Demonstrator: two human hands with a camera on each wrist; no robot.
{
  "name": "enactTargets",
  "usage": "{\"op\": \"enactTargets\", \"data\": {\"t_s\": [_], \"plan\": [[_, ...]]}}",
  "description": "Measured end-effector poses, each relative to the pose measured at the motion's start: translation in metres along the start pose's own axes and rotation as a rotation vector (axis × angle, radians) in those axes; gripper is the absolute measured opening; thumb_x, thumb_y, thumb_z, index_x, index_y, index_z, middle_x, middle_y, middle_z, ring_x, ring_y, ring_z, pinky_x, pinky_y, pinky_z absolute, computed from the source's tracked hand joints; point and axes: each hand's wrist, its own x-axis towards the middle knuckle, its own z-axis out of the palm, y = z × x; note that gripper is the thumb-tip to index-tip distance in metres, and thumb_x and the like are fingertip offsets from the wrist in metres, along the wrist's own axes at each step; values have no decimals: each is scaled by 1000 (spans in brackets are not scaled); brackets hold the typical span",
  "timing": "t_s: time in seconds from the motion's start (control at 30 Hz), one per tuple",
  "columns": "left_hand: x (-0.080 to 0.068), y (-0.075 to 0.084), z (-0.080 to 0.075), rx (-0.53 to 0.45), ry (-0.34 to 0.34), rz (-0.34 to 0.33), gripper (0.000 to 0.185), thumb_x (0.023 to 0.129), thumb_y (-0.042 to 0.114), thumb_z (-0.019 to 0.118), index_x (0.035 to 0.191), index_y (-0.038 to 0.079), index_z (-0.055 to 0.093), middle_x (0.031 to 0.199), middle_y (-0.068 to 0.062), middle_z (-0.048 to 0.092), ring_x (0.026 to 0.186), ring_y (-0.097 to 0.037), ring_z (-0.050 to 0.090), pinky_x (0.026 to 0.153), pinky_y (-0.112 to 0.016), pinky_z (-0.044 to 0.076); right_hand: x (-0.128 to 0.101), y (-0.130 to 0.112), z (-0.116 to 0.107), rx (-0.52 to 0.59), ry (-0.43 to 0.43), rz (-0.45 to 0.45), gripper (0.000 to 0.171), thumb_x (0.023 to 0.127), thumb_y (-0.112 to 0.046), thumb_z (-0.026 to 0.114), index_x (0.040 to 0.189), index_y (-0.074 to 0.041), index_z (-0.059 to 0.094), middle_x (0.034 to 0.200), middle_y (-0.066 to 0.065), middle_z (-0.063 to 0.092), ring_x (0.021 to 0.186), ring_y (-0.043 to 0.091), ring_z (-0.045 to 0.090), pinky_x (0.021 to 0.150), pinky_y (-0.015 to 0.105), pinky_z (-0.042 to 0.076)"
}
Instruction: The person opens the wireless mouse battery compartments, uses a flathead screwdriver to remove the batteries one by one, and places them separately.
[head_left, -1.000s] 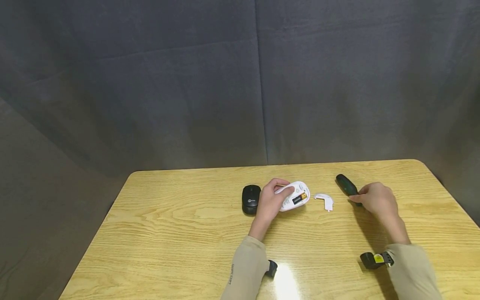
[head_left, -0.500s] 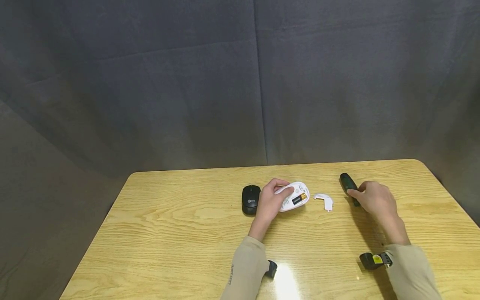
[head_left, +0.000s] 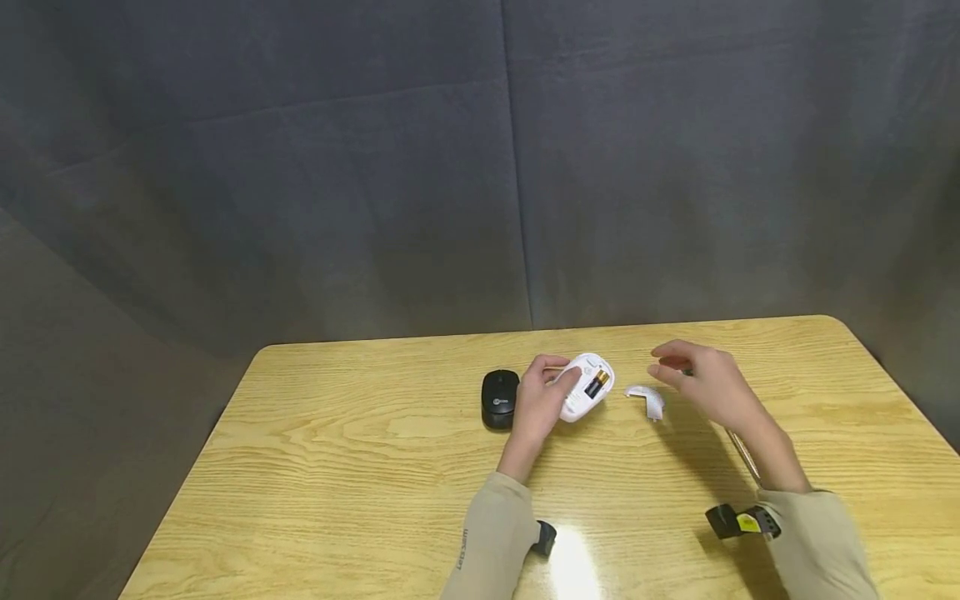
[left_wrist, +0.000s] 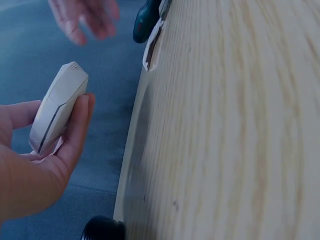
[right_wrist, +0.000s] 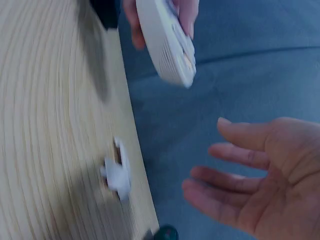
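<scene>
- The left hand (head_left: 538,404) holds a white mouse (head_left: 587,387) with its fingers (left_wrist: 80,125) curled around the body, so the mouse is lifted and tilted, its underside turned up toward the person.
- The white mouse has a smooth oval shell with a thin dark line along its side in the left wrist view. Its battery bay is open, and a battery (head_left: 597,383), black with a gold end, sits inside, just past the left fingertips.
- Some small print is on the underside of the mouse near the bay, but it is too small to read.
- The right hand (head_left: 705,379) hovers above the counter (head_left: 337,467) with fingers (right_wrist: 235,182) relaxed and spread, grasping nothing.
- A small white battery cover (head_left: 648,400) lies flat on the counter, between the two hands, just below the right fingertips.
- A dark green tool (left_wrist: 146,20) lies on the counter under the right hand, mostly hidden in the head view.
- A black mouse (head_left: 499,398) rests on the counter just beside the left hand, on the side away from the fingertips. It carries a small white logo, not readable.
- The left sleeve (head_left: 487,533) shows grey writing that looks like "Let's Slim".
</scene>
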Motion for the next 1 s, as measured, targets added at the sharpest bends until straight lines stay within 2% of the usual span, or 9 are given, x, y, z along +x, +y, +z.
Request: {"op": "enactTargets", "data": {"t_s": [0.17,0.33,0.5,0.7,0.87,1.0], "plan": [[-1,2,4,-50,-5,-12,29,94,11,70,118,-5,64,91,-11,70,72,-8,58,64,-20,47,1,-17,15,131,-1,-44,27,99,-14,71,120,2,72,116,19,73,105,37,71,86,44,56],[-2,3,7,-103,0,-27,30,95,9,67,120,-6,62,96,-13,70,79,-11,60,66,-20,48,1,-27,29,314,-21,12,30,100,-14,71,126,1,70,119,18,73,103,31,72,81,30,59],[-5,7,9,-152,-8,-64,32,96,10,65,125,-5,59,104,-15,68,84,-15,61,68,-21,49,1,-31,41,469,16,72,37,100,-10,69,133,7,64,125,26,68,97,15,73,81,32,60],[-6,8,10,-153,-9,-70,35,97,10,64,128,-5,57,109,-16,64,92,-18,60,70,-22,48,2,-35,59,569,114,178,36,98,-8,70,131,7,66,127,27,66,91,1,67,78,23,57],[-6,8,10,-112,-13,-52,32,99,6,62,128,-5,57,110,-16,61,93,-19,60,72,-24,51,1,-39,71,740,163,284,34,97,-1,69,128,12,63,130,26,63,92,3,68,81,26,59],[-8,8,11,-68,-6,-37,30,100,5,61,128,-3,57,109,-16,62,93,-19,61,74,-26,52,1,-42,75,808,202,350,31,95,3,69,124,13,64,123,19,65,92,7,68,80,28,60]]}}
